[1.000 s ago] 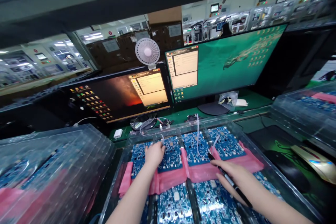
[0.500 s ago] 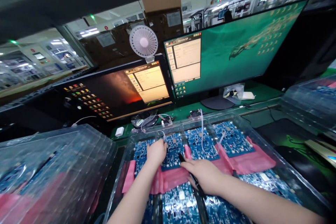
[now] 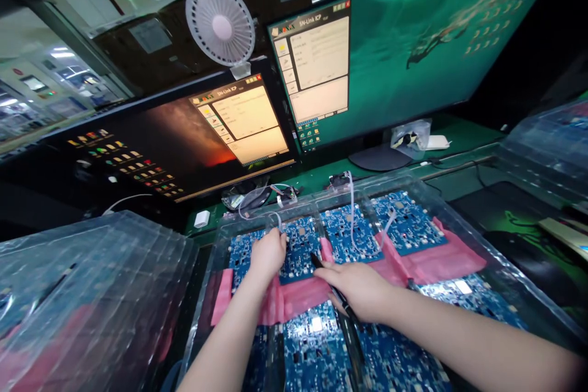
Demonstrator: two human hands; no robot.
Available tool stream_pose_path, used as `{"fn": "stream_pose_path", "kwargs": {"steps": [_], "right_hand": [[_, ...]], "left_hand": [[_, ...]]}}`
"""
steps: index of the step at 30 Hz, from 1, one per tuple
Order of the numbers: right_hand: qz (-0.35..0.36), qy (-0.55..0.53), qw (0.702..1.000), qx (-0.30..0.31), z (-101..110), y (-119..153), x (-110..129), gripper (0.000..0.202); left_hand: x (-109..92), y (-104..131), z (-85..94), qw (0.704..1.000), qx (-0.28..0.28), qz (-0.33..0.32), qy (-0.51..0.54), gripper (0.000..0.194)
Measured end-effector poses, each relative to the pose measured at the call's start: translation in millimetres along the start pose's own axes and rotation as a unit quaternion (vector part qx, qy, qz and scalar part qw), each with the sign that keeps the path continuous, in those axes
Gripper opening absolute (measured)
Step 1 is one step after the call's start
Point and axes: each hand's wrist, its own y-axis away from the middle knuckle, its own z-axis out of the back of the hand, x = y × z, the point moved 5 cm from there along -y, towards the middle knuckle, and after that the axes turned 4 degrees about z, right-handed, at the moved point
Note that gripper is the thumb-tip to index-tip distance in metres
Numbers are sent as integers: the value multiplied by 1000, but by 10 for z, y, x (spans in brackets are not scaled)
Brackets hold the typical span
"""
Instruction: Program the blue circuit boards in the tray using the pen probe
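Observation:
A clear plastic tray (image 3: 498, 245) holds several blue circuit boards (image 3: 298, 251) with pink sheets (image 3: 303, 299) laid across them. Over the back left boards, my left hand (image 3: 269, 251) pinches the end of a thin white cable (image 3: 245, 211); the fingertips partly hide it. My right hand (image 3: 356, 291) is closed around a black pen-like tool (image 3: 342, 300), whose tip lies near the second board. Another white cable (image 3: 353, 214) loops down onto the boards further right, with its end standing on the rightmost back board.
Two monitors (image 3: 390, 73) stand behind the tray, with a white fan (image 3: 222, 27) above the left one. Stacked clear trays (image 3: 138, 269) are at the left, more trays (image 3: 546, 141) at the right. A black mouse (image 3: 528, 263) sits on a dark mat at the right.
The view has tilted down and come slightly closer to the monitors. Both hands keep nearly the same places over the boards, holding the cable end and the tool as before.

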Motion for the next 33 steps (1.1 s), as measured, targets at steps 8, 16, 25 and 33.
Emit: {"fn": "stream_pose_path", "kwargs": {"steps": [8, 16, 25, 33], "right_hand": [[8, -3, 1000, 6, -10, 8, -25, 52], [15, -8, 1000, -6, -31, 11, -33, 50], [19, -22, 999, -14, -31, 26, -46, 49], [18, -29, 999, -15, -51, 20, -63, 50]], "left_hand": [[-43, 8, 4, 1000, -11, 2, -12, 27], [-64, 18, 5, 1000, -22, 2, -18, 26], [-44, -8, -11, 1000, -27, 1, -10, 25], [-39, 1, -1, 1000, -28, 0, -1, 24]]}}
